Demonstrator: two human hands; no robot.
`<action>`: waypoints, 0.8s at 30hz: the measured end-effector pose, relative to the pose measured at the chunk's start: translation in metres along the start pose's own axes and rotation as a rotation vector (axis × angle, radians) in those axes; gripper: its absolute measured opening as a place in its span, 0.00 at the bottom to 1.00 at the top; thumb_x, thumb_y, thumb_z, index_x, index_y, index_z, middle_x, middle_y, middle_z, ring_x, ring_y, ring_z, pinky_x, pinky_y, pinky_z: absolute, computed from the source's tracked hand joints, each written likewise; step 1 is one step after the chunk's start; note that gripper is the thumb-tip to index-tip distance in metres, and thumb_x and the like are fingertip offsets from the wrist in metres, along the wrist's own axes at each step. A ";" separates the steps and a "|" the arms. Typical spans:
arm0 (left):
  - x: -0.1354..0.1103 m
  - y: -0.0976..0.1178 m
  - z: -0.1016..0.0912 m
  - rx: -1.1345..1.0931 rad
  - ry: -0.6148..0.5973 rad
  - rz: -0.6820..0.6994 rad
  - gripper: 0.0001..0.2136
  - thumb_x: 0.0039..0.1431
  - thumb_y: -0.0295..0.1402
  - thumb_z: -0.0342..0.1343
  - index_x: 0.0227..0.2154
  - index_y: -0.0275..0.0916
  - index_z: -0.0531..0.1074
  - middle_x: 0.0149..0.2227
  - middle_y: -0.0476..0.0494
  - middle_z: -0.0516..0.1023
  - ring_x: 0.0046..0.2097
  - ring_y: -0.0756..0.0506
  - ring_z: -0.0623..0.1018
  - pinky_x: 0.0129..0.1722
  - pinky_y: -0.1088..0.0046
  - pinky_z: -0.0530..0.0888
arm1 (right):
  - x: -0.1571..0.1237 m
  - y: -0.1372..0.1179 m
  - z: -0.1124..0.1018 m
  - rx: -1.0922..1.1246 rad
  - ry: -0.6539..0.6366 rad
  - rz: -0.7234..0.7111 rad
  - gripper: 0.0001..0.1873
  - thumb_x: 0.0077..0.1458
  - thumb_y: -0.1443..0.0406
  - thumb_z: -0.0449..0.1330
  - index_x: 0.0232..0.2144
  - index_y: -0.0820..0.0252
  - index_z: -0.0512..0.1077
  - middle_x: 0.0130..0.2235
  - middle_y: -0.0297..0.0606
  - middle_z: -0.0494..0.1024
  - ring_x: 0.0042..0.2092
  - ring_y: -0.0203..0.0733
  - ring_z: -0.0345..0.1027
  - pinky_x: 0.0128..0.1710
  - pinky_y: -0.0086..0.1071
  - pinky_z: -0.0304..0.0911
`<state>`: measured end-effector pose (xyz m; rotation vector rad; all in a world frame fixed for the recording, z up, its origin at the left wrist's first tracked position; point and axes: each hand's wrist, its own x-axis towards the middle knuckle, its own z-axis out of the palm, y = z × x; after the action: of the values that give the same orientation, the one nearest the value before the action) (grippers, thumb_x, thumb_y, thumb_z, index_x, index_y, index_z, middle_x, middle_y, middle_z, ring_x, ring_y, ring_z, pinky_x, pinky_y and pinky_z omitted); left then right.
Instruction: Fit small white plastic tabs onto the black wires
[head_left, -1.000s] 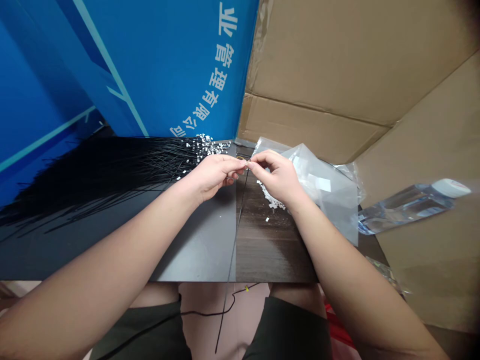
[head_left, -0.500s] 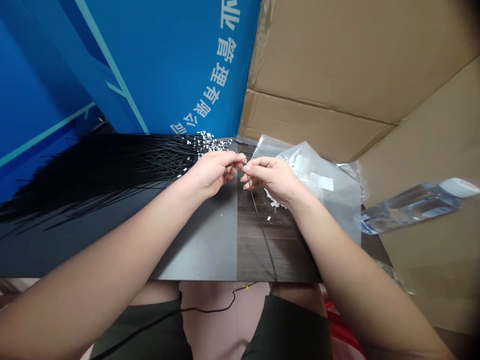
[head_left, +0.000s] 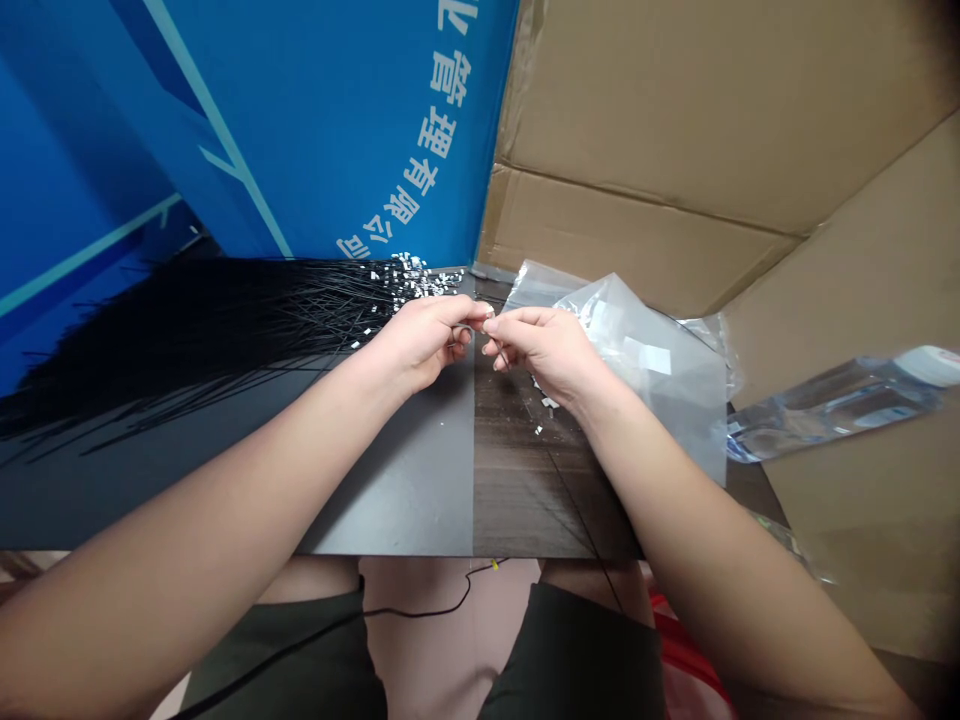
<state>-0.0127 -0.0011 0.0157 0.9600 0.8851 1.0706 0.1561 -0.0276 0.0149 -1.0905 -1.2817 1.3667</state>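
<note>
My left hand [head_left: 435, 335] and my right hand [head_left: 551, 345] meet fingertip to fingertip above the table, both in a pinch. A small white piece [head_left: 489, 311] shows at the tips of my left thumb and finger. From my right fingers a thin black wire [head_left: 574, 492] trails down over the table's front edge. Its upper end is hidden in the fingers, so I cannot tell whether it touches the white piece. Left of my hands lies a big bundle of thin black wires [head_left: 187, 325], with many white tags [head_left: 420, 280] at its near-hand end.
Loose white bits [head_left: 550, 402] lie on the dark wood table [head_left: 517, 500] under my right hand. A clear plastic bag [head_left: 675, 400] is to the right, beside a tilted water bottle [head_left: 840, 400]. Cardboard [head_left: 637, 130] and a blue printed panel [head_left: 322, 110] stand behind.
My hands have come closer together at the fingertips. The trailing wire has swung to the right and now hangs past the table edge. The view has shifted slightly.
</note>
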 end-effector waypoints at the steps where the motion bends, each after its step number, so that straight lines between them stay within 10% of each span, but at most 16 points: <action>1: 0.000 0.000 0.000 0.000 -0.001 0.003 0.08 0.44 0.29 0.70 0.23 0.35 0.75 0.27 0.48 0.77 0.26 0.55 0.67 0.26 0.74 0.64 | 0.000 0.000 0.000 0.000 0.005 0.001 0.10 0.49 0.60 0.73 0.28 0.61 0.81 0.28 0.37 0.82 0.26 0.33 0.70 0.29 0.30 0.68; 24: 0.000 -0.002 0.000 0.016 0.011 0.052 0.08 0.43 0.30 0.71 0.24 0.35 0.76 0.29 0.48 0.77 0.27 0.54 0.67 0.26 0.74 0.63 | 0.000 0.000 0.005 -0.033 0.077 -0.045 0.06 0.51 0.64 0.71 0.26 0.60 0.79 0.25 0.34 0.80 0.24 0.31 0.68 0.27 0.29 0.66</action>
<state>-0.0120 -0.0019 0.0142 0.9957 0.8829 1.1161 0.1515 -0.0285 0.0148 -1.1196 -1.2685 1.2622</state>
